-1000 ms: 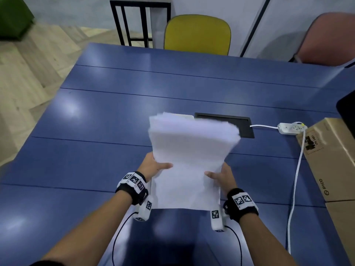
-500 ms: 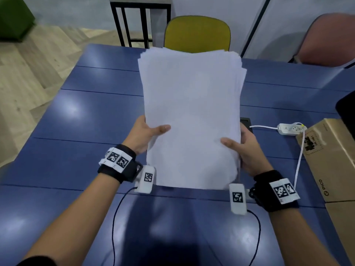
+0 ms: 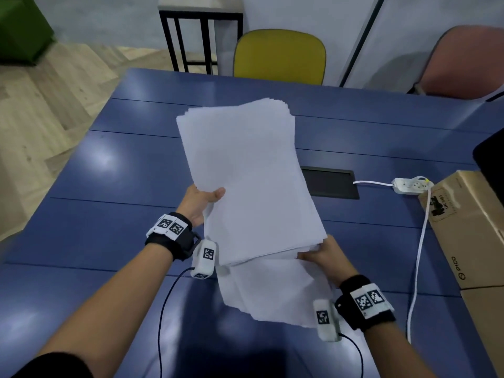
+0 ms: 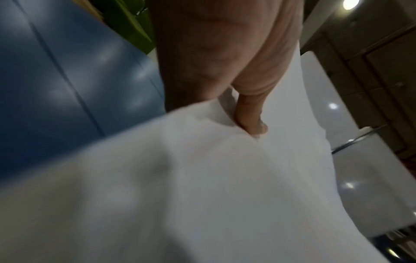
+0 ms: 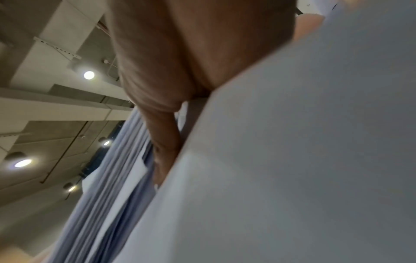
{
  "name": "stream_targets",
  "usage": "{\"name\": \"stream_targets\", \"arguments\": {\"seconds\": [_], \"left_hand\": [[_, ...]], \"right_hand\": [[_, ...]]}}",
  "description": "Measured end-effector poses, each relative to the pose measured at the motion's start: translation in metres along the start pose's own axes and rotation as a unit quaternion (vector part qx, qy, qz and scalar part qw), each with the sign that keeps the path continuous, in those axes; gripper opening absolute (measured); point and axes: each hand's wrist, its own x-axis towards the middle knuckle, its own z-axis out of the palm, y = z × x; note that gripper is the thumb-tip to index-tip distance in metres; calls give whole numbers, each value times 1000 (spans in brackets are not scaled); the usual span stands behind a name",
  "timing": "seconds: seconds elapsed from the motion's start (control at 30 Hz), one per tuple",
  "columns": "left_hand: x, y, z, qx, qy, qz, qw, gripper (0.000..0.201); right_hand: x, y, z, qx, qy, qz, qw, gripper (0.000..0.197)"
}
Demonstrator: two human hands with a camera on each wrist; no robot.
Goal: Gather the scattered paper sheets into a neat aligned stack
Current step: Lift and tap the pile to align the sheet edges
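Observation:
A thick stack of white paper sheets (image 3: 251, 181) is held in the air above the blue table (image 3: 109, 236), tilted with its far end to the left. My left hand (image 3: 203, 200) grips its left edge, thumb on top. My right hand (image 3: 320, 253) grips the near right corner, and some lower sheets (image 3: 272, 290) sag out below the stack toward me. In the left wrist view my thumb (image 4: 249, 115) presses on the paper (image 4: 202, 178). The right wrist view shows the fanned sheet edges (image 5: 108, 186) beside my thumb (image 5: 164, 142).
A black cable hatch (image 3: 330, 182) sits in the table behind the stack. A white power strip (image 3: 410, 185) with its cord and a cardboard box (image 3: 469, 230) lie at the right. A yellow chair (image 3: 279, 57) and a pink chair (image 3: 466, 64) stand at the far side.
The stack stood upright facing me half a second ago; it now lies tilted lower and rotated left. My right hand slid to the near corner, and lower sheets have slipped out.

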Motion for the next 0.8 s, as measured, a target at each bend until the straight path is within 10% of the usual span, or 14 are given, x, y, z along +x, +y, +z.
{"name": "stream_targets", "arguments": {"seconds": [0.4,0.6,0.8], "left_hand": [[32,-94,-54,5,111,-169,979,54],[15,-94,-65,117,189,-152,963,40],[-1,-126,-63,175,193,-180,948,47]], "right_hand": [[-37,43,-55,-98,30,107,989,49],[-43,30,-77,-90,174,53,979,39],[-48,-36,-69,16,130,-32,991,35]]}}
